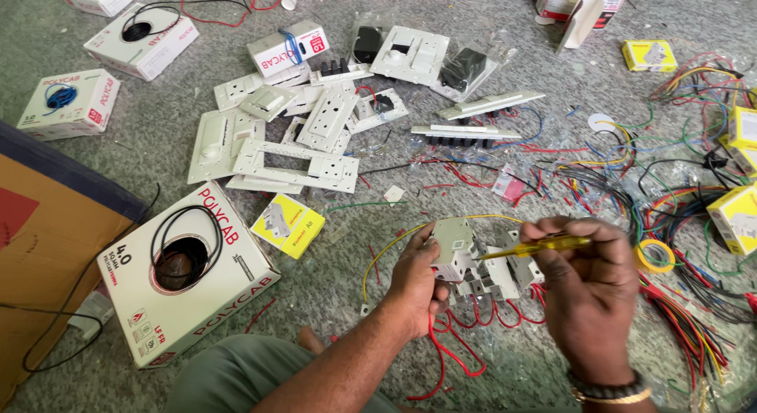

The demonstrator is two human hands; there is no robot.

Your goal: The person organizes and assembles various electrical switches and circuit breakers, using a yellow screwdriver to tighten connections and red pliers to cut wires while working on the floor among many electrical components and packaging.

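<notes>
- The right hand (pixel 590 291) pinches a yellow-handled screwdriver (pixel 536 246) between thumb and fingertips, the tool lying almost level with its tip pointing left at the grey-white breaker block (pixel 473 263).
- The left hand (pixel 416 285) is closed around the left end of that block, thumb up along its side, holding it just above the floor (pixel 505 366); red wires (pixel 449 346) loop out from under the hand and from the block's lower edge.
- To do this well, I judge the left hand should keep the block steady while the tip seats squarely in a terminal screw, the shaft in line with the screw so it does not slip onto the plastic or the wires.
- The block sits between the two hands, touching the left and just beside the right, with the screwdriver tip at or very near its top; whether the tip is in a screw cannot be told.
- A thin yellow wire (pixel 378 259) arcs from the block's top down to the floor at the left.
- Left of the hands lie a small yellow carton (pixel 288 225) and a large white cable box (pixel 188 275) with a coil of black cable in its round opening.
- Farther off are white switch plates (pixel 296 165); to the right, a tangle of coloured wires (pixel 686 216) and a roll of yellow tape (pixel 654 256).
</notes>
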